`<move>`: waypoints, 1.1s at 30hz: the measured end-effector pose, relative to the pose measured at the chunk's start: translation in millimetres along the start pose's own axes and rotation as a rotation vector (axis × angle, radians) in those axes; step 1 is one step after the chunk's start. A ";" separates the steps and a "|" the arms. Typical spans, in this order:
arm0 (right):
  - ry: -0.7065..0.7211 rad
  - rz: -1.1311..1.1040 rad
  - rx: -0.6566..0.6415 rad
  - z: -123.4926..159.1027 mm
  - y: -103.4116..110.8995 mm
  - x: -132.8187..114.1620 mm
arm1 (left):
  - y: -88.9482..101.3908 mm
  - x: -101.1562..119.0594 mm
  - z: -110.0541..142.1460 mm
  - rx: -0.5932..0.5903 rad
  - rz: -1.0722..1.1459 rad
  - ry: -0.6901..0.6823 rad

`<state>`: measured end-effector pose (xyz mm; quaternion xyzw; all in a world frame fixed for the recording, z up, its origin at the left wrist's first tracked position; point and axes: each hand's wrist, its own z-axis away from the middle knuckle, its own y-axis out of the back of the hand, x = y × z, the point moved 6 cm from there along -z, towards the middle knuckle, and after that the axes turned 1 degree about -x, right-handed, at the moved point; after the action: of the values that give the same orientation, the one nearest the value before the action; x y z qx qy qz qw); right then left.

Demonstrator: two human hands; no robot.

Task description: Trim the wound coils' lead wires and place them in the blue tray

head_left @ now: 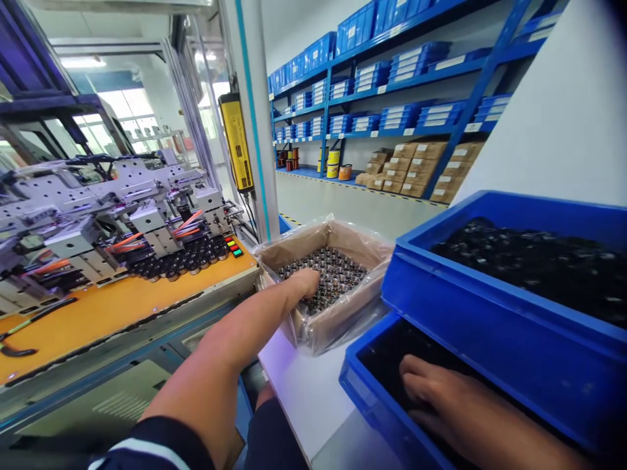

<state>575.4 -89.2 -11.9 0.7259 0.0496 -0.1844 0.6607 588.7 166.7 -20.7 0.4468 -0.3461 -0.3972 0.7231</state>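
Two hands apart: left hand (307, 282) among small metallic parts (339, 275) in the lined carton (324, 325), right hand (435, 386) in the lower blue bin (372, 398), right of those parts. Grips obscured; cannot tell whether holding any

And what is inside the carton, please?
Inside the carton are many small parts, set closely together. The left hand, also in there, covers some. Anything beneath the visible parts cannot be seen.
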 end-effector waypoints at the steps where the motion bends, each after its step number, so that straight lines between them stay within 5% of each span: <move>1: -0.004 0.009 -0.036 -1.2 -0.7 -1.2 | 4.4 -0.4 3.3 0.034 0.071 0.023; 5: -0.039 0.062 -0.130 -4.8 -2.2 -4.6 | 32.9 -7.2 34.6 0.271 0.420 0.068; 9: 0.045 0.011 -0.038 -8.5 3.8 -13.0 | 40.4 -20.7 109.8 0.514 0.807 -0.018; 14: 0.111 -0.115 0.174 -14.9 8.7 -12.6 | -16.3 -41.9 235.7 0.650 1.213 -0.148; 18: 0.040 -0.168 0.383 -16.2 22.3 -18.4 | -62.6 -51.0 301.9 0.711 1.581 -0.283; 21: 0.099 -0.176 0.466 -13.9 40.1 -56.7 | -70.7 -45.1 326.3 0.739 1.687 -0.393; 27: 0.490 -0.315 0.578 4.3 53.8 -172.5 | -61.2 -28.2 347.1 0.727 1.604 -0.467; 33: 0.610 -0.397 0.520 21.9 23.0 -198.7 | -74.6 -18.7 347.0 0.676 1.596 -0.508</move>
<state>394.1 -79.3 74.7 0.8654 0.3326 -0.0914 0.3633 263.8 33.2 33.3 0.1611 -0.8006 0.2589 0.5158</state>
